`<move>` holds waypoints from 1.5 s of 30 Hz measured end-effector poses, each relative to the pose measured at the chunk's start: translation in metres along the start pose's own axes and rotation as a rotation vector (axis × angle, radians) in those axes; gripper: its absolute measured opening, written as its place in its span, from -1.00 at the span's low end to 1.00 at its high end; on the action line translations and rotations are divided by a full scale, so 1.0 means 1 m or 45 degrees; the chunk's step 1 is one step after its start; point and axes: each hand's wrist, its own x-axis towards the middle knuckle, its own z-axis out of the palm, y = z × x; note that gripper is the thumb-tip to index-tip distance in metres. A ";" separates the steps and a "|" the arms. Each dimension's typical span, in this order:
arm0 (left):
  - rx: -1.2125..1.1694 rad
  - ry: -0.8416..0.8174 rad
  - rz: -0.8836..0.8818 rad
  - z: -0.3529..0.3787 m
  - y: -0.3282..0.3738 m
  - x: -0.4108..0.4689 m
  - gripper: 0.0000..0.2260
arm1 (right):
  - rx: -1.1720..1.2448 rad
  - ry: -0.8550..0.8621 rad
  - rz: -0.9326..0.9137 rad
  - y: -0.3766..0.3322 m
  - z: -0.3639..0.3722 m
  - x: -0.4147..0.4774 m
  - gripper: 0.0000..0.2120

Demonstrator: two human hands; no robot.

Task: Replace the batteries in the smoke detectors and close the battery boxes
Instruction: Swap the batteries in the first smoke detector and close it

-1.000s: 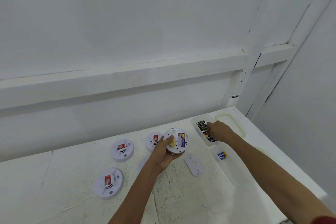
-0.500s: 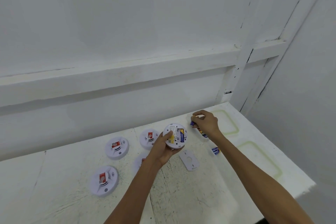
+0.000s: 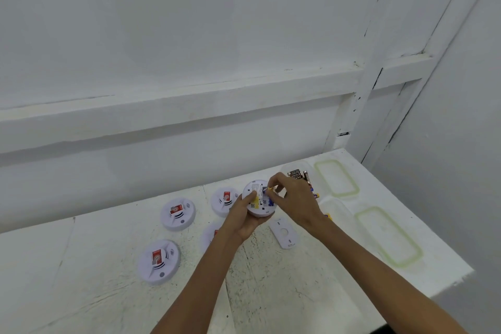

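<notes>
Moved since the earlier frame: right hand (image 3: 295, 202), from the battery container (image 3: 286, 171) across to the held smoke detector (image 3: 264, 210).

Head view:
1. Left hand (image 3: 244, 222): fingers curled under the smoke detector, thumb laid on its upturned back; grips it raised above the table (image 3: 298, 279).
2. Right hand: thumb and fingertips pinch a battery (image 3: 267, 190), blue with a yellow end, at the detector's open battery compartment.
3. Battery cover (image 3: 284, 233): white, loose on the table, just right of the left wrist.
4. Spare detectors, face up, red labels: far-left detector (image 3: 177, 213); near-left detector (image 3: 158, 262); middle detector (image 3: 223, 200); fourth detector (image 3: 210, 233), partly hidden by the left forearm.
5. Battery container: clear, behind the right hand, holding mixed batteries.
6. Far lid (image 3: 336, 192) and near lid (image 3: 406, 263): green-rimmed, flat at the table's right.
7. Loose battery (image 3: 328, 216): beside the right wrist, mostly hidden.
</notes>
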 end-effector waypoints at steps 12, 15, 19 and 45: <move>-0.053 0.028 -0.001 -0.006 -0.002 -0.001 -0.62 | 0.136 -0.187 0.075 0.005 0.007 -0.011 -0.87; -0.044 0.019 0.002 -0.005 -0.002 -0.003 -0.62 | 0.179 -0.188 0.136 0.007 0.011 -0.010 -0.83; -0.027 0.003 -0.011 -0.004 -0.001 -0.004 -0.64 | 0.305 -0.163 0.303 0.008 0.015 -0.008 -0.68; 0.112 -0.040 0.090 -0.012 -0.001 -0.009 -0.64 | 0.872 -0.207 0.770 0.006 0.026 -0.006 -0.62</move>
